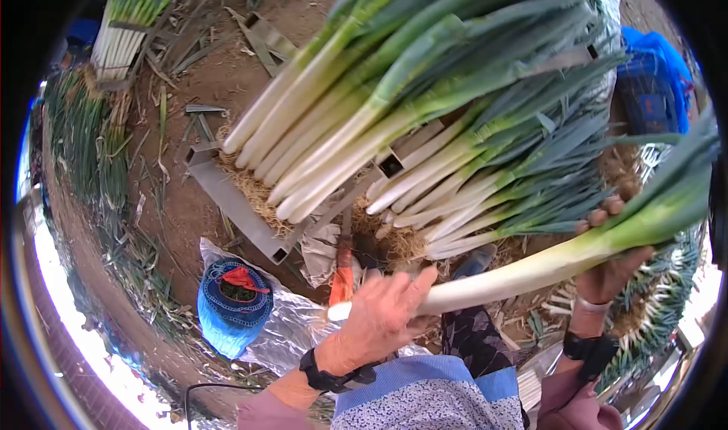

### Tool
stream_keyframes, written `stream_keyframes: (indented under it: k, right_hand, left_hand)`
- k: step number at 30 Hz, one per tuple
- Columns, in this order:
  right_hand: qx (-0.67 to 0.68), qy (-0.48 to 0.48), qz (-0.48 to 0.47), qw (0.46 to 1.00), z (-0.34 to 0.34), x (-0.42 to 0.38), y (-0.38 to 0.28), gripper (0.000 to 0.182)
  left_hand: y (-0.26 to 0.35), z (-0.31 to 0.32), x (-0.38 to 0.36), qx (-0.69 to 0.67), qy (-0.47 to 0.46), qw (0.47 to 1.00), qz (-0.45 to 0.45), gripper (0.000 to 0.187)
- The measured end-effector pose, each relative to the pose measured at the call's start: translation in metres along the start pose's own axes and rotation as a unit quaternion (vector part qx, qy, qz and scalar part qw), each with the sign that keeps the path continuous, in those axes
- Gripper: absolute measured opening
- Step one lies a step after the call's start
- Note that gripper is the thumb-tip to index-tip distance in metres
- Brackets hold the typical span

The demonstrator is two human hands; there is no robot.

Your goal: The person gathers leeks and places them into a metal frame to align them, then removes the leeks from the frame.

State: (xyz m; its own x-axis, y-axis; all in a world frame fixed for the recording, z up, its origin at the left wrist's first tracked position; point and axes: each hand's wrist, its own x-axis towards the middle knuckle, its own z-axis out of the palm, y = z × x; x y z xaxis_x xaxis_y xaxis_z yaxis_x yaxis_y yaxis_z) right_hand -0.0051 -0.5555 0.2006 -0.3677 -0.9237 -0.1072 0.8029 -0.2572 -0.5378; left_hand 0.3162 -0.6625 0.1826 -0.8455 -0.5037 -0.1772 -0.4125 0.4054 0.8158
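A thick leek (516,282) lies across the front of my body, its white root end at the left and its green leaves at the right. My left hand (383,312) is closed around the white stem near the roots. My right hand (614,259) grips the same leek where white turns to green. Beyond it, a big pile of leeks (334,119) rests on a metal frame (235,202), roots toward the lower left. A second, smaller group of leeks (462,180) lies beside that pile.
A blue round container (235,309) stands on silver foil (292,327) at lower left. An orange-handled tool (343,278) and a pale glove (318,252) lie near the frame. A leek bundle (117,47) is at upper left, a blue crate (652,89) at upper right.
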Motion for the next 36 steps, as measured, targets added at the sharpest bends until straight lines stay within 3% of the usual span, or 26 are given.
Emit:
stream_keyframes:
  k: [1, 4, 5, 9, 11, 13, 17, 19, 20, 21, 23, 24, 25, 27, 28, 30, 35, 36]
  right_hand:
    - [-0.046, -0.041, -0.010, 0.998, 0.018, 0.017, -0.009, 0.087]
    - [-0.015, -0.174, 0.067, 0.982, 0.065, 0.093, -0.023, 0.076]
    - [0.023, -0.083, 0.028, 0.996, 0.064, 0.106, -0.031, 0.078]
    - [0.013, -0.022, 0.100, 0.995, 0.101, 0.185, 0.032, 0.077]
    - [-0.050, 0.083, 0.042, 0.994, 0.096, 0.216, 0.080, 0.064]
    - [-0.045, 0.129, 0.074, 0.988, 0.086, 0.239, 0.124, 0.051]
    - [-0.117, 0.220, 0.120, 0.961, 0.060, 0.263, 0.184, 0.047]
    - [-0.265, 0.220, 0.320, 0.883, 0.029, 0.274, 0.188, 0.043]
    - [-0.361, 0.234, 0.308, 0.848, 0.050, 0.263, 0.189, 0.039]
    - [-0.368, 0.236, 0.309, 0.845, 0.065, 0.252, 0.185, 0.039]
    - [-0.658, 0.082, 0.165, 0.730, 0.086, 0.236, 0.180, 0.037]
    - [-0.764, -0.052, -0.010, 0.644, 0.076, 0.234, 0.185, 0.030]
    - [-0.832, -0.144, -0.114, 0.524, 0.076, 0.238, 0.186, 0.042]
    - [-0.887, -0.308, -0.262, 0.225, 0.082, 0.255, 0.192, 0.054]
    - [-0.886, -0.308, -0.264, 0.223, 0.075, 0.264, 0.193, 0.054]
    - [-0.912, -0.319, -0.098, 0.238, 0.051, 0.273, 0.197, 0.053]
    - [-0.874, -0.385, -0.147, 0.257, 0.037, 0.286, 0.191, 0.033]
    - [-0.863, -0.418, -0.093, 0.269, 0.041, 0.285, 0.189, 0.029]
  left_hand:
    - [-0.003, -0.011, 0.007, 0.028, 0.052, 0.998, 0.017, 0.075]
    - [-0.022, -0.043, 0.032, 0.088, 0.175, 0.980, 0.026, 0.077]
    - [-0.030, -0.058, 0.041, 0.112, 0.207, 0.972, 0.024, 0.076]
    - [-0.086, -0.094, 0.066, 0.183, 0.293, 0.938, -0.026, 0.074]
    - [-0.120, -0.103, 0.072, 0.194, 0.308, 0.929, -0.061, 0.074]
    - [-0.157, -0.107, 0.073, 0.124, 0.258, 0.948, -0.140, 0.072]
    - [-0.219, -0.103, 0.069, 0.046, 0.185, 0.958, -0.216, 0.068]
    - [-0.253, -0.092, 0.068, 0.093, 0.101, 0.951, -0.278, 0.066]
    - [-0.252, -0.093, 0.073, 0.092, 0.074, 0.943, -0.310, 0.065]
    - [-0.256, -0.089, 0.075, 0.084, 0.076, 0.944, -0.309, 0.065]
    - [-0.264, -0.088, 0.075, 0.123, 0.069, 0.944, -0.299, 0.064]
    - [-0.266, -0.090, 0.075, 0.121, 0.073, 0.944, -0.299, 0.064]
    - [-0.266, -0.091, 0.074, 0.119, 0.053, 0.947, -0.295, 0.063]
    - [-0.262, -0.093, 0.074, 0.118, 0.032, 0.950, -0.288, 0.063]
    - [-0.261, -0.094, 0.073, 0.116, 0.035, 0.949, -0.290, 0.063]
    - [-0.262, -0.096, 0.074, 0.110, 0.027, 0.948, -0.296, 0.062]
    - [-0.253, -0.106, 0.062, 0.030, 0.043, 0.961, -0.271, 0.063]
    - [-0.240, -0.106, 0.054, 0.084, 0.125, 0.966, -0.212, 0.061]
